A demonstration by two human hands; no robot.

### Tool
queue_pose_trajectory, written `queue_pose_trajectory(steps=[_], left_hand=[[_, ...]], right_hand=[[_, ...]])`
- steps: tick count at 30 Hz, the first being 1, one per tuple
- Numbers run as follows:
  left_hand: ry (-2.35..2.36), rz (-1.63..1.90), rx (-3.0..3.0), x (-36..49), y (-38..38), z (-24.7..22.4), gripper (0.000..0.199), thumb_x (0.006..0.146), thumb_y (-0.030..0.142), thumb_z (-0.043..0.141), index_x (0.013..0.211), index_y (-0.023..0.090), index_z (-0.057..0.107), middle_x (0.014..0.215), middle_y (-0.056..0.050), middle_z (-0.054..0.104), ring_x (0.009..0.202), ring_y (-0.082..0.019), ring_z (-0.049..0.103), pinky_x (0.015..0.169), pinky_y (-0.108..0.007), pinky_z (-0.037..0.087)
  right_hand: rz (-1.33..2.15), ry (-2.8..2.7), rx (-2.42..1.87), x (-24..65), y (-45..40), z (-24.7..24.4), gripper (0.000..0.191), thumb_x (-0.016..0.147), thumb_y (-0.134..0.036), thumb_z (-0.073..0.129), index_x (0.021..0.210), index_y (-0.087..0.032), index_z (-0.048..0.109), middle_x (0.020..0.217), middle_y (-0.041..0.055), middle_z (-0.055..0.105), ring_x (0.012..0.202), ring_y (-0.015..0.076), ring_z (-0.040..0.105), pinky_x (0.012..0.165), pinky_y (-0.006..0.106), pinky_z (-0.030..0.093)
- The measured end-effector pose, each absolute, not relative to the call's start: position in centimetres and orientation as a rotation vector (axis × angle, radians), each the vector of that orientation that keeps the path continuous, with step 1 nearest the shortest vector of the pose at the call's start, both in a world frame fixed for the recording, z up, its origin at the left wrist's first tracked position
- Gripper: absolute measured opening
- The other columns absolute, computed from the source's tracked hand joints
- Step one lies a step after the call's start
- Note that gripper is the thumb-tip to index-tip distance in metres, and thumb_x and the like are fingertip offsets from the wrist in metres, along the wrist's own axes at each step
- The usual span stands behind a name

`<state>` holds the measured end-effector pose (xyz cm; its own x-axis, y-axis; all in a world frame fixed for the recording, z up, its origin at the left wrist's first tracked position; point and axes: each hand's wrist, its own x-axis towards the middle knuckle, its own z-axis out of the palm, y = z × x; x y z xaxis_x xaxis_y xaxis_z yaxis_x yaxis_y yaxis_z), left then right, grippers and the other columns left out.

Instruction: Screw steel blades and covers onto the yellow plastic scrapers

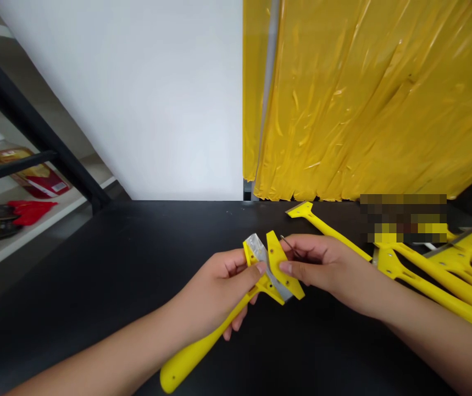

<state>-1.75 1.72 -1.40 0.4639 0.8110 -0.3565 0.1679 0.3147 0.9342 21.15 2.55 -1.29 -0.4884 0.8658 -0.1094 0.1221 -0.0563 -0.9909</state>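
Note:
My left hand [229,280] is closed round the head of a yellow scraper [203,344], whose long handle slants down to the lower left. On that head lies a grey metal blade [277,283], with a shiny, clear-looking piece at its upper end. Between the thumb and fingers of my right hand [318,261] is a separate yellow plate [279,256] with small holes, close beside the blade. A thin metal tool [289,245], perhaps a hex key, sticks out from my right fingers behind the plate.
Several yellow scrapers [442,291] lie at the right of the black table [95,286], one [330,234] reaching toward the back. Yellow plastic film [343,110] and a white panel [157,99] stand behind. A bottle [29,168] sits on the left shelf [83,192].

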Motion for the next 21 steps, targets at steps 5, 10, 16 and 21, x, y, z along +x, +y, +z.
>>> queue_pose_trajectory(steps=[5, 10, 16, 21], left_hand=[[1.049, 0.531, 1.222, -1.83, 1.64, -1.55, 0.033, 0.099, 0.053, 0.061, 0.091, 0.021, 0.061, 0.069, 0.007, 0.056, 0.039, -0.007, 0.053, 0.030, -0.014, 0.041], [0.994, 0.519, 1.251, -1.90, 1.56, -1.78, 0.021, 0.103, 0.040, 0.055, 0.106, 0.022, 0.064, 0.074, 0.005, 0.058, 0.041, -0.006, 0.052, 0.032, -0.014, 0.041], [0.905, 0.482, 1.319, -1.93, 1.40, -1.98, 0.012, 0.100, 0.033, 0.061, 0.105, 0.022, 0.062, 0.077, 0.006, 0.057, 0.045, -0.004, 0.049, 0.036, -0.012, 0.042], [0.865, 0.440, 1.355, -2.16, 1.30, -2.07, 0.011, 0.100, 0.031, 0.061, 0.106, 0.022, 0.060, 0.071, 0.008, 0.052, 0.046, -0.005, 0.048, 0.037, -0.012, 0.042]], right_hand=[[1.544, -1.680, -1.071, 21.12, 2.50, -1.48, 0.029, 0.090, -0.042, 0.080, 0.115, -0.027, 0.078, 0.101, 0.0009, 0.073, 0.091, 0.0182, 0.063, 0.081, 0.030, 0.051], [1.545, -1.725, -1.092, 20.87, 2.56, -1.91, 0.030, 0.090, -0.045, 0.079, 0.112, -0.025, 0.077, 0.096, 0.0011, 0.069, 0.087, 0.0180, 0.058, 0.080, 0.031, 0.047], [1.501, -1.769, -1.095, 20.40, 2.40, -2.02, 0.029, 0.090, -0.049, 0.079, 0.095, -0.022, 0.070, 0.082, -0.0028, 0.056, 0.077, 0.0141, 0.047, 0.070, 0.028, 0.040], [1.530, -1.746, -1.117, 20.32, 2.22, -2.02, 0.033, 0.089, -0.051, 0.080, 0.091, -0.021, 0.067, 0.080, -0.0035, 0.055, 0.075, 0.0137, 0.046, 0.068, 0.028, 0.039]])
